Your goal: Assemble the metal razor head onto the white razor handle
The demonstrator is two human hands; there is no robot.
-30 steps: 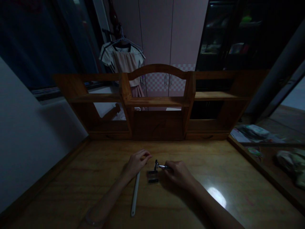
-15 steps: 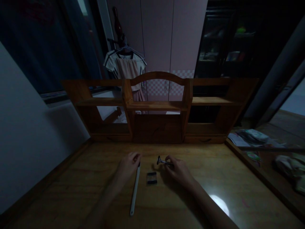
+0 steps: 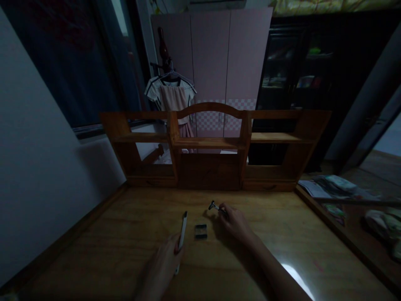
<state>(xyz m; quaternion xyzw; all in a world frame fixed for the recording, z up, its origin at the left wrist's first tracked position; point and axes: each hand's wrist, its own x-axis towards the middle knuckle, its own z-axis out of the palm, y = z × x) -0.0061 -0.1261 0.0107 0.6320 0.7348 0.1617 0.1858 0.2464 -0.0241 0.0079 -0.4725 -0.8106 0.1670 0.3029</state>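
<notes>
My left hand is closed around a long, slim, whitish stick with a dark tip. Its dark end points away from me, and its lower end shows below my fingers. I cannot make out exactly what kind of tool it is. In my right hand is a razor, gripped by its handle, with the head raised above the table and turned to the left. Between my hands, flat on the tabletop, lies a small clear case with dark bands.
A wooden shelf unit stands along the back of the wooden table. A white wall rises on the left. Papers and cloth lie beyond the right edge. Clothes hang behind the shelf.
My left hand has slid down from the stick's dark end towards me and now grips its lower part. My right hand still holds the razor, its head slightly turned. The view has tilted upward.
</notes>
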